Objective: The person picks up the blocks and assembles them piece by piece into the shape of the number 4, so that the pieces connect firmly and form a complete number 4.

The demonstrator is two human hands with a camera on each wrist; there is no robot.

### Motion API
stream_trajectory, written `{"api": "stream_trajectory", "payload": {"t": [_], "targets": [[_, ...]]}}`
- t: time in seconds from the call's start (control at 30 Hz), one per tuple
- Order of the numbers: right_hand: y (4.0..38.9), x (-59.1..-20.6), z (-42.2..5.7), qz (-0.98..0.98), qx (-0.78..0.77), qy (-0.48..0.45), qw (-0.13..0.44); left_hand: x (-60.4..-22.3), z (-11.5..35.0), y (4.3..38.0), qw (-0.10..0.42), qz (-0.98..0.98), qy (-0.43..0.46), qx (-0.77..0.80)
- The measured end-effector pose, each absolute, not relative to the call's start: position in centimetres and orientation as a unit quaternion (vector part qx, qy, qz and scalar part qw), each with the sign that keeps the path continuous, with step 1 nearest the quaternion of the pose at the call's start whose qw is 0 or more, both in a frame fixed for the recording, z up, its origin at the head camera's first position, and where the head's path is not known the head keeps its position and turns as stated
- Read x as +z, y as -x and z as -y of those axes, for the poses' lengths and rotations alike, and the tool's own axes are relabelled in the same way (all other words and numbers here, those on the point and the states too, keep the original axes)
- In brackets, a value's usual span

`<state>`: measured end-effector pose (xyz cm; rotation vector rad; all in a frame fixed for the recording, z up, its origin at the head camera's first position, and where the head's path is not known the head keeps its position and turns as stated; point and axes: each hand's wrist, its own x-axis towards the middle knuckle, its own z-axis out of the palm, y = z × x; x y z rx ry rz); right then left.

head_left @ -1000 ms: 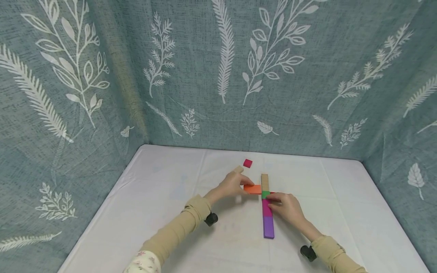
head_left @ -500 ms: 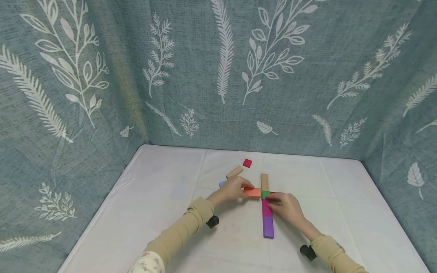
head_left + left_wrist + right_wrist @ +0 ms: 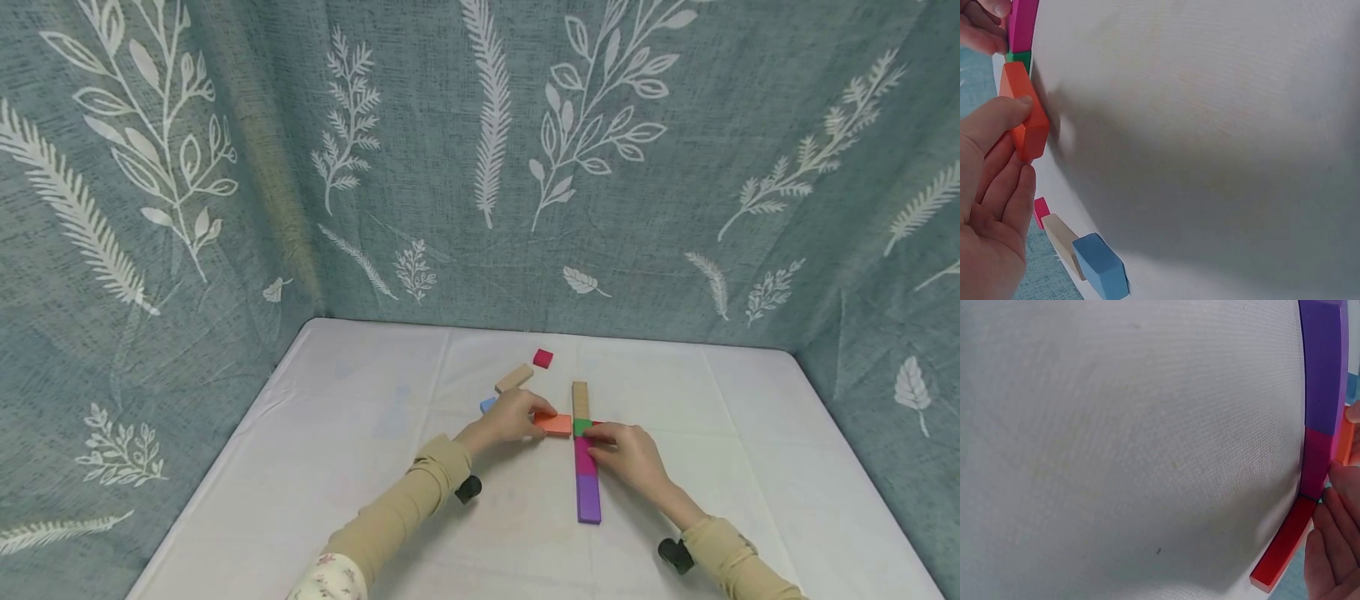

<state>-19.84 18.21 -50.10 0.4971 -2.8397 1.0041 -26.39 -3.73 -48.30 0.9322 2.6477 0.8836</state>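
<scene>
My left hand (image 3: 513, 417) pinches an orange block (image 3: 553, 425) between thumb and fingers, just left of a small green block (image 3: 582, 427). A narrow gap seems to lie between those blocks. The green block joins a line: wooden block (image 3: 581, 400) beyond it, magenta block (image 3: 586, 457) and purple block (image 3: 588, 500) on the near side. With fingers fairly straight, my right hand (image 3: 633, 454) touches the line near the green and magenta blocks. A red block (image 3: 1284, 544) runs out rightward beneath that hand, mostly hidden in the head view.
Behind my left hand lie a loose blue block (image 3: 1102, 265), a wooden block (image 3: 514, 378) and a small crimson block (image 3: 543, 358). The white-covered table (image 3: 390, 392) meets a leaf-patterned blue-green curtain (image 3: 450, 167) at the back and sides.
My left hand has brought the orange block slightly nearer to me, roughly level with the green block. The blue block and more of the loose wooden block now show. The right hand stays put.
</scene>
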Motion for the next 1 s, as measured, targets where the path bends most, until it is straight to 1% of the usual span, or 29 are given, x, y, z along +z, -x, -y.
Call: {"api": "stream_trajectory", "payload": {"t": [0.57,0.73,1.0], "targets": [[19.93,-50.34,-18.28,0.929,0.323,-0.172,0.065,-48.52,3.09,26.41,0.085,-0.902,-0.323,0.274],[19.91,-50.38,-18.28,0.929,0.322,-0.170,0.065,-48.63,3.00,26.42,0.080,-0.905,-0.325,0.264],[19.93,-50.23,-18.23,0.932,0.321,-0.160,0.052,-48.46,2.89,26.26,0.087,-0.909,-0.315,0.260]]}}
